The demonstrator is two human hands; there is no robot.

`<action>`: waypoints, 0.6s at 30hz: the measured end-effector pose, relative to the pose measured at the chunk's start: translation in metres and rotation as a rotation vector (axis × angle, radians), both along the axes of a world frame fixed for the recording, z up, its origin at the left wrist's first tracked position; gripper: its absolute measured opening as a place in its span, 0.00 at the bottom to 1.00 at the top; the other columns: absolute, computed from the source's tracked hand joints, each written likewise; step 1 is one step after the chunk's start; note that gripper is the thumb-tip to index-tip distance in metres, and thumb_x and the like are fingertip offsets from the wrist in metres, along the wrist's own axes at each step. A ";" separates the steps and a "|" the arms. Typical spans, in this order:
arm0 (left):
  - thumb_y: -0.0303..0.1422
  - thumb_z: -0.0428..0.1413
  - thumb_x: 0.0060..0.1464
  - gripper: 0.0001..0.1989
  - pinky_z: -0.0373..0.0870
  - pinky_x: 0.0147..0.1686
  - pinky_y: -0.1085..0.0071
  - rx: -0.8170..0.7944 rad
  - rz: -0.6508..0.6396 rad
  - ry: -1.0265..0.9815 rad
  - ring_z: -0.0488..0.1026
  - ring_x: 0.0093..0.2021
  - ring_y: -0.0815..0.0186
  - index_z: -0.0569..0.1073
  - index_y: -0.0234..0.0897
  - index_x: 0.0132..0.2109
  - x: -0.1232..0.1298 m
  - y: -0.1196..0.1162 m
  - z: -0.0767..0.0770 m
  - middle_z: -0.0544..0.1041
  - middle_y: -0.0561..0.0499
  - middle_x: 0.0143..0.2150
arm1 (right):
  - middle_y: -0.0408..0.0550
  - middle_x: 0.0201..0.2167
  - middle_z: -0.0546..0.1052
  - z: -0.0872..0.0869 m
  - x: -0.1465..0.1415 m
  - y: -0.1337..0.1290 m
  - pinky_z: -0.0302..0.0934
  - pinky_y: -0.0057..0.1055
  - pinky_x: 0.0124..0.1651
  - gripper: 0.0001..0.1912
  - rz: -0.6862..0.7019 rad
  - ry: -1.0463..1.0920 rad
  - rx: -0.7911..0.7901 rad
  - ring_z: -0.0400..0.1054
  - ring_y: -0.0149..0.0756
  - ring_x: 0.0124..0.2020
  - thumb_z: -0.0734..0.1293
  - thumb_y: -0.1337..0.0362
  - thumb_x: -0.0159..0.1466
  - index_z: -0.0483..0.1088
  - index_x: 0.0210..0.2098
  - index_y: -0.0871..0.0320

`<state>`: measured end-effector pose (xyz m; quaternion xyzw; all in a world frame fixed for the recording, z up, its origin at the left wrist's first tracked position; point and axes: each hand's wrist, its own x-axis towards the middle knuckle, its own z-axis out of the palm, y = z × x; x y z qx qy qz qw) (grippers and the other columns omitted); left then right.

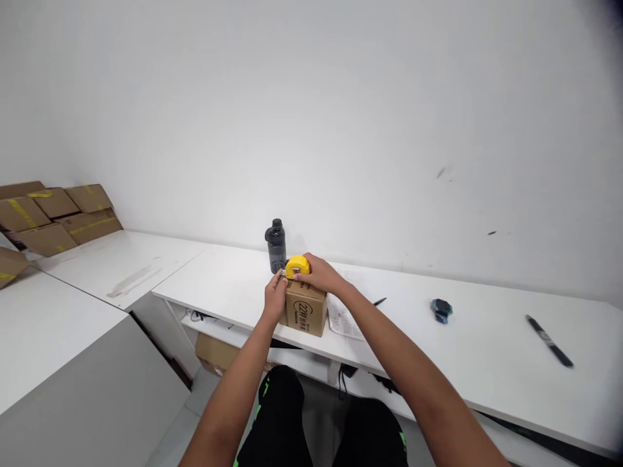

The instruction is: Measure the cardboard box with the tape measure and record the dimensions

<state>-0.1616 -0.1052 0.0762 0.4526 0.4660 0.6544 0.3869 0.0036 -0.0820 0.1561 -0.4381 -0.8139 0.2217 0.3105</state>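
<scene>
On the white table stands a small brown cardboard box (304,314) with dark printing on its front. A yellow tape measure (297,266) is at the top of the box, gripped in my right hand (321,273). My left hand (275,297) is at the box's upper left edge, its fingers pinched at the end of the tape beside the yellow case. How much blade is pulled out is too small to tell. Just behind stands a dark shaker bottle (276,246) with a black lid. Right of the box lies a printed sheet (343,318), partly hidden by my right forearm.
A dark pen (380,301) lies near the sheet. Farther right on the white table (487,337) are a small dark blue item (441,310) and a long black object (549,340). Cardboard boxes (46,217) are stacked at the far left. A lower shelf holds another carton (214,353).
</scene>
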 end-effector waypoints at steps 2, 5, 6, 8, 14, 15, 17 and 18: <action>0.38 0.56 0.53 0.20 0.68 0.50 0.65 0.026 -0.039 0.004 0.74 0.48 0.58 0.74 0.34 0.52 -0.001 -0.003 0.002 0.78 0.45 0.48 | 0.46 0.40 0.76 -0.003 -0.018 0.005 0.56 0.30 0.35 0.19 -0.016 -0.034 0.030 0.69 0.40 0.38 0.68 0.53 0.58 0.63 0.44 0.54; 0.42 0.55 0.55 0.20 0.69 0.46 0.65 0.042 -0.085 0.016 0.75 0.45 0.58 0.74 0.36 0.51 -0.002 -0.006 0.003 0.79 0.46 0.45 | 0.48 0.38 0.77 -0.006 -0.029 0.007 0.55 0.30 0.34 0.20 -0.019 -0.072 0.033 0.69 0.43 0.37 0.66 0.52 0.60 0.61 0.47 0.54; 0.43 0.55 0.55 0.21 0.69 0.47 0.64 0.044 -0.091 0.024 0.74 0.46 0.58 0.74 0.36 0.52 -0.002 -0.006 0.003 0.79 0.46 0.46 | 0.48 0.38 0.77 -0.007 -0.029 0.006 0.56 0.31 0.34 0.20 -0.016 -0.070 0.031 0.70 0.43 0.37 0.66 0.52 0.60 0.62 0.47 0.54; 0.41 0.56 0.55 0.22 0.67 0.51 0.64 0.051 -0.090 0.031 0.72 0.52 0.57 0.72 0.38 0.55 -0.001 -0.007 0.004 0.76 0.45 0.52 | 0.47 0.40 0.77 -0.008 -0.025 0.001 0.57 0.33 0.37 0.20 -0.035 -0.030 0.049 0.70 0.44 0.40 0.66 0.51 0.60 0.63 0.47 0.53; 0.35 0.56 0.55 0.29 0.62 0.59 0.60 0.032 -0.027 -0.041 0.67 0.60 0.55 0.64 0.37 0.63 0.006 -0.003 0.005 0.68 0.43 0.62 | 0.47 0.47 0.74 -0.022 0.009 -0.036 0.63 0.38 0.46 0.28 -0.261 0.450 0.145 0.69 0.42 0.45 0.68 0.48 0.58 0.60 0.53 0.51; 0.35 0.56 0.55 0.28 0.61 0.60 0.60 0.037 -0.011 -0.030 0.67 0.60 0.55 0.65 0.37 0.63 0.006 -0.001 0.004 0.68 0.43 0.62 | 0.48 0.47 0.74 -0.028 0.017 -0.043 0.64 0.37 0.46 0.30 -0.292 0.536 0.145 0.69 0.42 0.46 0.68 0.47 0.57 0.59 0.53 0.52; 0.34 0.55 0.55 0.24 0.60 0.62 0.60 0.053 0.043 0.014 0.66 0.61 0.55 0.69 0.37 0.59 0.007 0.003 0.003 0.69 0.43 0.62 | 0.49 0.46 0.73 -0.043 0.036 -0.057 0.66 0.36 0.42 0.30 -0.361 0.672 0.118 0.69 0.41 0.44 0.68 0.47 0.57 0.58 0.53 0.53; 0.33 0.55 0.55 0.22 0.60 0.62 0.60 0.059 0.076 0.040 0.66 0.61 0.56 0.71 0.37 0.57 0.007 0.005 0.003 0.70 0.44 0.61 | 0.49 0.44 0.73 -0.052 0.046 -0.063 0.67 0.35 0.39 0.29 -0.397 0.721 0.084 0.70 0.40 0.41 0.68 0.46 0.57 0.58 0.51 0.53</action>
